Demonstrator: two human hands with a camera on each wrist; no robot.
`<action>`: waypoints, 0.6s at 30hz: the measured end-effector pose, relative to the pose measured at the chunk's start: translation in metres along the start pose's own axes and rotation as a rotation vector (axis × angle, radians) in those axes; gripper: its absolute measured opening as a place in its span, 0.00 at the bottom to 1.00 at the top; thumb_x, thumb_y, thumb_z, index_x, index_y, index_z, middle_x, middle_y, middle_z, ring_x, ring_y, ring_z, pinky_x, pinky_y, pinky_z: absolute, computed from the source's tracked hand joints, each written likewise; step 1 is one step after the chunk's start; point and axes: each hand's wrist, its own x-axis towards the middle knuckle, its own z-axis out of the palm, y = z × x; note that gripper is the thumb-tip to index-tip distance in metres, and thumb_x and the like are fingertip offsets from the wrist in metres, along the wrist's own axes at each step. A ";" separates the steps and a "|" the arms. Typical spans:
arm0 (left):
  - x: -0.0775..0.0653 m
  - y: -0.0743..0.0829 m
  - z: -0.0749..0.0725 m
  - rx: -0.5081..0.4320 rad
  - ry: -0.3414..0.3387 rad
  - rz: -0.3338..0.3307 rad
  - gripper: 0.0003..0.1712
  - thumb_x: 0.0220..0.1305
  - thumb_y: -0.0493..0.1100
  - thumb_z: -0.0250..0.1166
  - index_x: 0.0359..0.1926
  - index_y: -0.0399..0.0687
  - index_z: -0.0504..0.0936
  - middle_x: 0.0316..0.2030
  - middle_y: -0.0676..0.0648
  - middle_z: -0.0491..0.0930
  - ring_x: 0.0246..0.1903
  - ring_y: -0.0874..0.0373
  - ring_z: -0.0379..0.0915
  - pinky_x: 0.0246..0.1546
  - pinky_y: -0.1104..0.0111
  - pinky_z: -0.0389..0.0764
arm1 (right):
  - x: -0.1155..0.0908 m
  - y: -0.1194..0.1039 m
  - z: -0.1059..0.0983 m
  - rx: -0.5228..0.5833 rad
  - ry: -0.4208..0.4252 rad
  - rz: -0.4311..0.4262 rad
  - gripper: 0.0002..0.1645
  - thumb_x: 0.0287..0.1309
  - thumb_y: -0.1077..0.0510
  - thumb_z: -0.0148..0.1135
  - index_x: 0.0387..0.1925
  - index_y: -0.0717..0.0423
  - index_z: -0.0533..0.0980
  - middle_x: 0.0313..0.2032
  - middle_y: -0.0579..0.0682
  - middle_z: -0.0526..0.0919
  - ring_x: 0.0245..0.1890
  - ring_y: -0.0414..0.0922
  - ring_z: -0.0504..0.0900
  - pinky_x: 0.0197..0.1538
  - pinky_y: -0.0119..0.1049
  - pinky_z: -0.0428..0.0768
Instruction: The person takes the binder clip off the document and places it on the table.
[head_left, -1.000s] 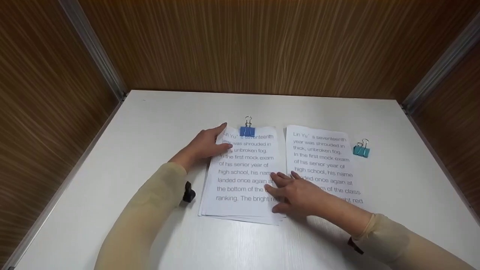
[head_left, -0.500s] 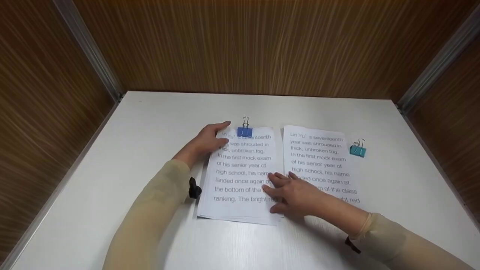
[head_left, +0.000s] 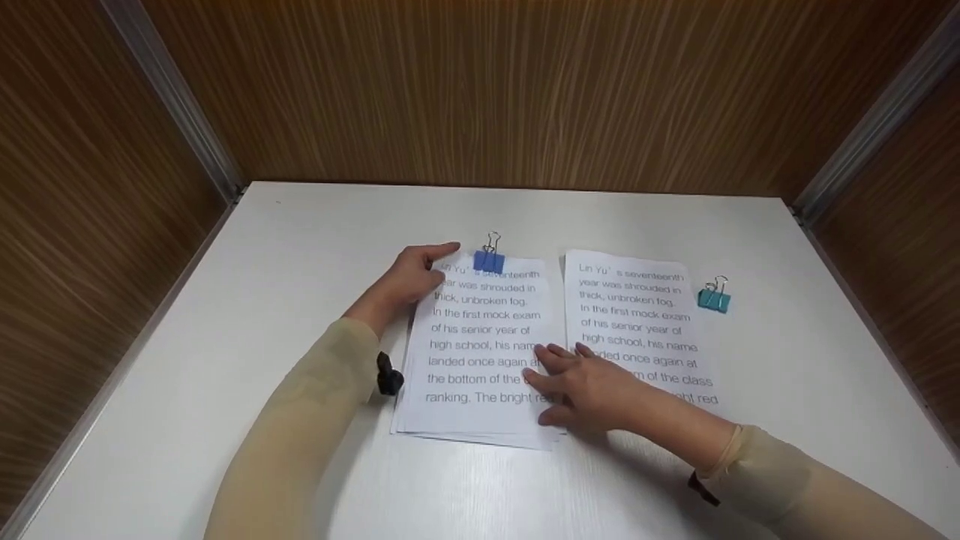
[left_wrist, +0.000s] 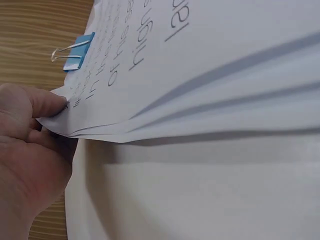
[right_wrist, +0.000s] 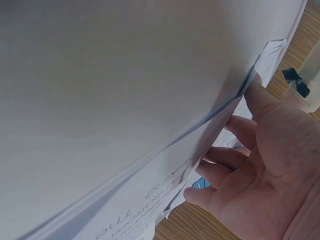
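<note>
A stack of printed sheets (head_left: 480, 418) lies left of centre on the white table, with a blue binder clip (head_left: 489, 262) on its top edge. My left hand (head_left: 405, 280) pinches the upper left corner. In the left wrist view its thumb (left_wrist: 49, 103) presses on top while the other fingers go under the paper, and the layered edges fan slightly apart. Fingers spread, my right hand (head_left: 596, 394) rests across the first stack's lower right edge and the left side of a second printed stack (head_left: 637, 307).
To the right of the second stack sits a teal binder clip (head_left: 714, 300), its wire handles raised. A wood-grain panel (head_left: 480, 90) rises behind the white table (head_left: 337, 217), and similar panels flank it. Dark straps (head_left: 388, 375) show at the sleeve cuffs.
My left hand has drawn slightly outward at the corner, uncovering more of the first printed lines. The blue clip tilts a little. My right hand stays in place.
</note>
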 end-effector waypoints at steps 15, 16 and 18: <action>-0.013 0.026 0.003 -0.027 -0.036 0.061 0.34 0.74 0.27 0.52 0.72 0.60 0.80 0.71 0.53 0.76 0.65 0.59 0.75 0.71 0.62 0.71 | 0.000 0.000 -0.001 0.014 0.009 0.002 0.43 0.65 0.40 0.72 0.76 0.51 0.72 0.78 0.64 0.62 0.77 0.64 0.63 0.76 0.70 0.56; -0.014 0.027 0.003 -0.021 -0.029 0.076 0.34 0.74 0.26 0.52 0.72 0.59 0.80 0.71 0.52 0.76 0.66 0.59 0.75 0.71 0.62 0.71 | 0.000 -0.001 -0.001 0.015 0.014 0.001 0.43 0.65 0.40 0.72 0.75 0.51 0.72 0.78 0.64 0.62 0.77 0.64 0.63 0.75 0.71 0.56; -0.015 0.028 0.005 -0.015 -0.011 0.085 0.33 0.75 0.27 0.52 0.72 0.60 0.81 0.72 0.53 0.75 0.69 0.59 0.73 0.72 0.63 0.69 | 0.000 -0.001 -0.001 0.015 0.026 -0.003 0.43 0.64 0.40 0.73 0.75 0.52 0.73 0.78 0.64 0.63 0.77 0.64 0.64 0.75 0.71 0.56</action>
